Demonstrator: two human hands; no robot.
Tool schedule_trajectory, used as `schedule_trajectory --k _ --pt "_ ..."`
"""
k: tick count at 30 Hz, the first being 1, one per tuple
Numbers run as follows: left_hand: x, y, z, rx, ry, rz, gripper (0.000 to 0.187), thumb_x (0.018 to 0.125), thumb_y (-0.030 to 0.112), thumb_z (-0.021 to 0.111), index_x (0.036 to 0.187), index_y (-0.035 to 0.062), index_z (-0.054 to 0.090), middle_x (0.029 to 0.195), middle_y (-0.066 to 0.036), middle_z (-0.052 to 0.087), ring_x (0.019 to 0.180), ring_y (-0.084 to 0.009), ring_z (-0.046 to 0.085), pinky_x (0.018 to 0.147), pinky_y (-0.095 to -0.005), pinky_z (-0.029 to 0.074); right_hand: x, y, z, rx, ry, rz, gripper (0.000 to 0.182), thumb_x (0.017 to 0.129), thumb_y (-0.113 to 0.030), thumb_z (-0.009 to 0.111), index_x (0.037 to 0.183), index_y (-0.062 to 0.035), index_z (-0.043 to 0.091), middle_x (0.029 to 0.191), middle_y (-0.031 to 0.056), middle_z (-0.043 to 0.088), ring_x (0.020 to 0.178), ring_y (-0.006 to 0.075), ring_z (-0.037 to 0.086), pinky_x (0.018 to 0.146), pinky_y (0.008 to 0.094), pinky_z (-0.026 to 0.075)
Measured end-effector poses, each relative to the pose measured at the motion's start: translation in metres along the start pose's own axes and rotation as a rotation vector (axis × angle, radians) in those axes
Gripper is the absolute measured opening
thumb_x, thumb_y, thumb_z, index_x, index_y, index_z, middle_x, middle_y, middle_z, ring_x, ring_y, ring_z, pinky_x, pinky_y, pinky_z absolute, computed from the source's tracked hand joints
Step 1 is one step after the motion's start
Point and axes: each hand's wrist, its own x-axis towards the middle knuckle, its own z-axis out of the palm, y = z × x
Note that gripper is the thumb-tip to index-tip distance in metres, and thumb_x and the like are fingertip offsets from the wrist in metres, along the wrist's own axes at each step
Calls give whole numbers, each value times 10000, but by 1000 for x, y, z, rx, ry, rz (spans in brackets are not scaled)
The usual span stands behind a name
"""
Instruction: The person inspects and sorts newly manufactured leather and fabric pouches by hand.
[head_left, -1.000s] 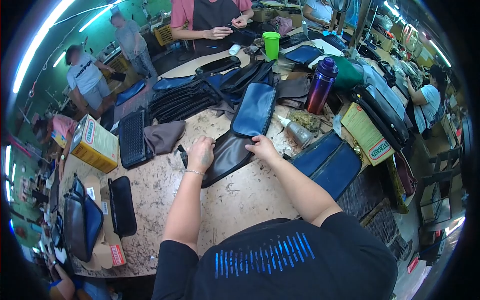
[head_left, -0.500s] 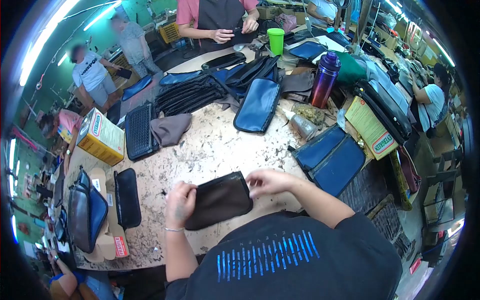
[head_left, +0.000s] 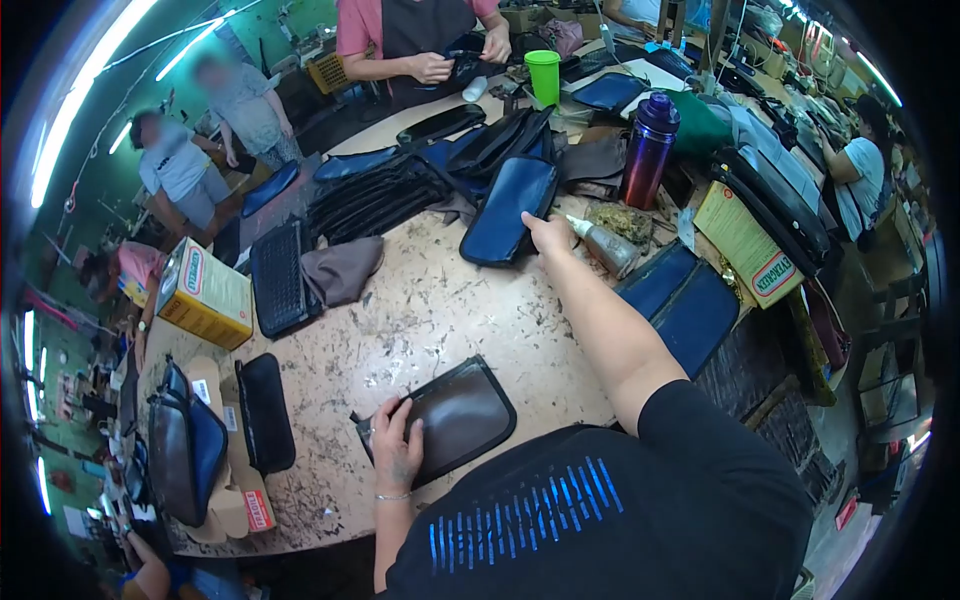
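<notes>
A dark brown flat leather pouch piece with black edging lies on the worktable in front of me. My left hand rests on its left end, palm down with the fingers apart. Farther off, my right hand has its fingers on the near right edge of a blue leather pouch with black edging; the thumb lies on top and the fingertips underneath are hidden. A bottle with a pale nozzle lies just right of that hand. Larger blue pieces lie beyond my right forearm.
Dark pouches are piled at the back, near a purple bottle and a green cup. Yellow tins stand left and right. A cardboard piece holds pouches. A person works across the table.
My right hand has left the brown piece and reached forward to the blue pouch. My left hand has lowered onto the brown piece, which now lies flatter and slightly nearer.
</notes>
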Motion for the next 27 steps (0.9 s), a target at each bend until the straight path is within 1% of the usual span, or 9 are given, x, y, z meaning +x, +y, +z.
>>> schedule_trajectory --k 2,4,8,10,12,16,20,23,27 --pt "-3 -5 5 8 30 -6 287 712 84 592 988 9 566 1069 -174 495 997 -335 472 849 -377 387 9 -1 8 205 -108 65 439 705 -172 657 1022 79 487 1019 206 553 932 298 542 814 327 408" --pt "-5 -7 9 60 109 21 276 713 102 596 974 18 573 1074 -167 494 1035 -349 443 876 -397 361 18 1 17 140 -81 31 401 684 -96 647 1018 64 492 944 165 575 842 223 552 725 302 430" --pt "-7 -6 11 84 143 18 231 711 113 594 925 26 588 1068 -158 497 1055 -357 428 894 -424 338 13 8 15 49 90 -309 267 683 -7 550 943 19 495 890 110 574 794 173 546 703 291 431" --pt "-9 -5 10 77 160 11 213 707 113 594 903 31 595 1054 -151 506 1056 -354 430 896 -427 331 -3 -13 -4 204 -26 -525 266 683 -18 539 937 34 482 880 142 580 796 194 565 733 291 432" --pt "-11 -4 9 92 154 1 209 701 113 598 895 36 600 1035 -145 515 1058 -349 431 890 -420 336 -6 -38 -13 359 35 -626 216 687 4 516 898 20 476 831 97 572 722 155 551 683 270 438" --pt "-9 -4 11 56 146 -1 203 692 109 605 884 42 605 1023 -142 521 1035 -344 455 875 -413 352 24 -105 -3 683 -75 -511 300 654 42 537 948 46 477 835 104 567 735 161 538 676 271 429" --pt "-10 3 6 34 107 6 190 702 63 593 883 6 586 1041 -171 501 1032 -357 450 892 -416 350 101 -121 40 611 -41 -401 341 627 -5 612 943 56 498 847 144 587 776 218 564 709 304 432" --pt "-11 -1 7 28 110 -11 207 694 84 599 884 4 589 1040 -177 501 1020 -357 455 886 -423 354 136 -86 60 199 131 -546 323 635 -32 639 922 47 514 845 147 589 779 236 571 717 309 434" --pt "-7 -3 11 46 105 -29 224 665 106 626 877 37 606 1036 -154 514 1005 -344 469 860 -414 372 120 -71 63 356 149 -588 312 664 -73 647 918 44 510 866 157 582 763 236 574 715 312 439"
